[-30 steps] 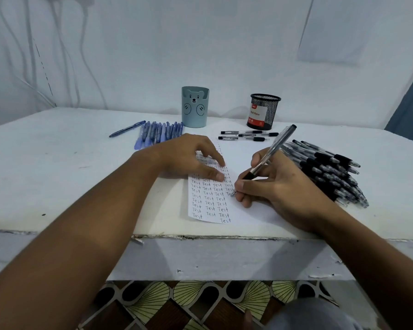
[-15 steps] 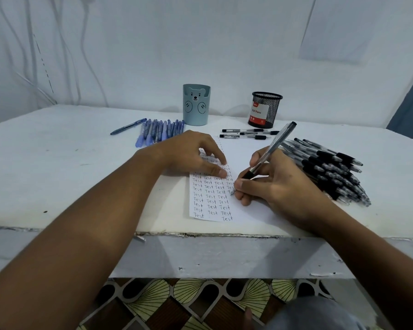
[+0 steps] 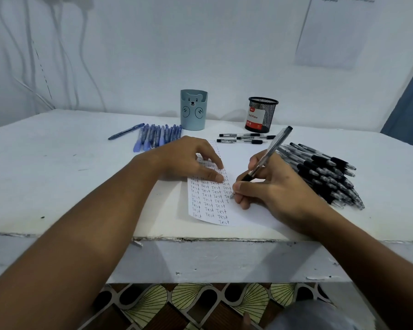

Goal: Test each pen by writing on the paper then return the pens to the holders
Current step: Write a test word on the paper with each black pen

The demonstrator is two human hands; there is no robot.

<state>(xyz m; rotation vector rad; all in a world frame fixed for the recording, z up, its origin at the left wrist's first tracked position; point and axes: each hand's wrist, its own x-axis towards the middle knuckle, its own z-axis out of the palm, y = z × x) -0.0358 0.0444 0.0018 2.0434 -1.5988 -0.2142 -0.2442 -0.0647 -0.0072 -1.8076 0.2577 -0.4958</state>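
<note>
A white sheet of paper [image 3: 239, 160] lies on the table, its left side filled with rows of the word "Test". My left hand [image 3: 188, 160] rests flat on the written rows and holds the sheet down. My right hand [image 3: 270, 186] grips a clear black pen [image 3: 272, 147], whose tip touches the paper at the right end of a row. A big pile of black pens [image 3: 324, 173] lies right of the sheet. Three black pens [image 3: 243, 138] lie behind the paper. Several blue pens [image 3: 153, 136] lie at the back left.
A light blue bear-face holder [image 3: 193, 110] and a black mesh holder [image 3: 261, 114] with a red label stand at the back by the wall. The white table's front edge [image 3: 200, 239] runs just below the paper. Patterned floor shows underneath.
The pen tip has shifted slightly along the row as my right hand writes. My left hand stays on the paper.
</note>
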